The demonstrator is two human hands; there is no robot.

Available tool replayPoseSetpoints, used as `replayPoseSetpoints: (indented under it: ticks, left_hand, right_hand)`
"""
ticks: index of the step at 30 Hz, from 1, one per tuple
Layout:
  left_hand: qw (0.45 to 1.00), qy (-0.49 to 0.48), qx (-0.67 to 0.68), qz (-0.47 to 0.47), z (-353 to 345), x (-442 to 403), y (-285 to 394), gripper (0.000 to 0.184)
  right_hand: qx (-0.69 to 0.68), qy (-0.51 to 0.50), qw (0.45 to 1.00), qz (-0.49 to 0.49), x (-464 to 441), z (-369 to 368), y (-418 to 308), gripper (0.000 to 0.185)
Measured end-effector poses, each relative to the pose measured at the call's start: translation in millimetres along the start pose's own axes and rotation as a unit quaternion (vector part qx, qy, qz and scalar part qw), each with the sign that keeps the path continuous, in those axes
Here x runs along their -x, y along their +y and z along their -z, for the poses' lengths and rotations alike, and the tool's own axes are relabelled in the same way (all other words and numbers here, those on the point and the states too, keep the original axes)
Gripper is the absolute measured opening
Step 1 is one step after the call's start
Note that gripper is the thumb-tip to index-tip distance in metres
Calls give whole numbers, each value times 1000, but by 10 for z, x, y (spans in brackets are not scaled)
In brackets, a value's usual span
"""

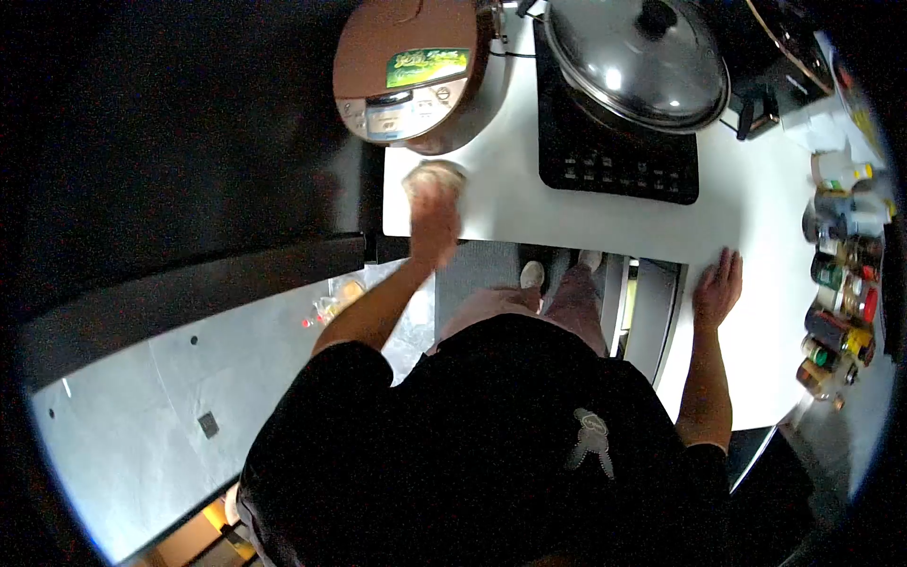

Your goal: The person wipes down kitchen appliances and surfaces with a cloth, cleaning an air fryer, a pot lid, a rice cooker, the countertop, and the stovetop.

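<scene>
My left hand (435, 225) is closed over a light-coloured, crumpled cloth (436, 176) that lies on the white countertop (505, 215). Motion smears the hand and the cloth slightly. Just beyond them stands a rice cooker (406, 38) with a brown lid and a green-yellow sticker. Flat on the right part of the counter, fingers stretched out, rests my right hand (718, 288), with nothing in it.
A black induction cooktop (614, 175) carries a wok with a glass lid (642, 71). Along the right edge stand several spice jars and bottles (841, 293). An open drawer (652, 312) shows below the counter. Small items (333, 307) lie at lower left.
</scene>
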State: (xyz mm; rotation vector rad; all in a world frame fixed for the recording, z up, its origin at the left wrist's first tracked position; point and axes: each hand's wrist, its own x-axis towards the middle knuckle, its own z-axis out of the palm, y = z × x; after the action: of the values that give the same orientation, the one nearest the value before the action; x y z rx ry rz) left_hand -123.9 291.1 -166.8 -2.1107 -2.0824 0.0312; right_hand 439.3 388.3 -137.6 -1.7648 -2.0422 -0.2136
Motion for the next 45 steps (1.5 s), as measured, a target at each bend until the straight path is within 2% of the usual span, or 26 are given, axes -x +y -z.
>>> replayPoseSetpoints:
  ticks: [1,2,4,6,7,8,11,13,14,16,17,19,20,22,24,26,27,29,33,35,36,38,39,40,43,45]
  left_hand:
    - [991,-36,124,-28,487,10,314,52]
    - [988,-58,121,-77,679,-56,501,49]
    - [986,-37,90,-133,651,-420,647,46]
    - [990,51,75,-105,81,-819,586,44]
    - [995,23,75,-63,240,-1056,647,45]
    - [994,48,94,-26,280,-1151,699,45]
    - [994,57,92,-28,382,-924,809,49]
    - [989,-14,57,-134,416,-544,877,50]
    - [987,-16,57,-147,504,-432,942,50]
    - [964,10,121,-236,688,-293,1130,49]
    - [962,8,124,-243,693,-333,1220,49]
    - [936,20,149,-318,692,-579,1424,47]
    - [933,24,151,-326,721,-688,1541,47]
    - [912,28,88,-399,865,-877,1832,49]
    - [911,52,115,-393,701,-950,2051,50]
    - [935,17,158,-315,649,-978,2213,51]
    - [933,17,160,-321,627,-992,2239,51]
    - [933,-5,74,-351,596,-1002,2234,51]
    - [928,13,46,-369,558,-1023,2213,50]
    - [888,-15,47,-457,392,-1040,2219,48]
    - [884,-14,47,-464,430,-1093,2307,48]
    - [868,21,139,-477,593,-1192,2646,45]
    - [853,69,35,-517,597,-1314,2843,44]
    - [850,69,37,-521,625,-1450,3055,44]
    - [869,60,82,-485,588,-1722,3515,45]
    - [867,23,197,-457,499,-1746,3547,46]
  right_hand:
    - [3,6,1000,7,-13,28,-31,42]
    - [8,3,1000,-5,-23,28,-39,42]
    - [-16,3,1000,0,-33,33,-16,40]
    - [-17,-2,1000,-18,-56,77,-60,40]
    - [-4,-20,999,-41,-34,65,-57,41]
    - [3,-23,999,-48,-12,84,-72,41]
    - [9,-44,996,-74,-77,89,-86,42]
    - [24,-53,996,-75,-62,87,-76,43]
    - [32,-59,995,-77,-37,87,-74,43]
    - [49,-53,994,-80,-1,77,-79,44]
    - [36,-61,994,-85,-2,86,-83,44]
    - [41,-62,993,-90,-22,85,-88,46]
    - [51,-110,985,-122,7,37,-48,48]
    - [38,-110,985,-126,30,35,-12,48]
    - [43,-118,982,-138,28,46,-33,48]
    - [48,-126,980,-145,6,78,-39,49]
    - [39,-108,984,-136,-6,95,-44,46]
    - [26,-80,988,-130,-20,134,-84,42]
    - [30,-79,986,-144,-11,83,-39,43]
    - [38,-135,977,-160,-9,99,-48,50]
    - [40,-134,976,-167,-11,96,-47,50]
    - [58,-147,975,-153,-10,98,-51,50]
    - [55,-156,975,-148,-41,154,-63,49]
    - [58,-156,974,-154,-42,158,-68,49]
    - [69,-191,967,-155,-67,187,-75,52]
    - [66,-194,966,-159,-53,214,-77,52]
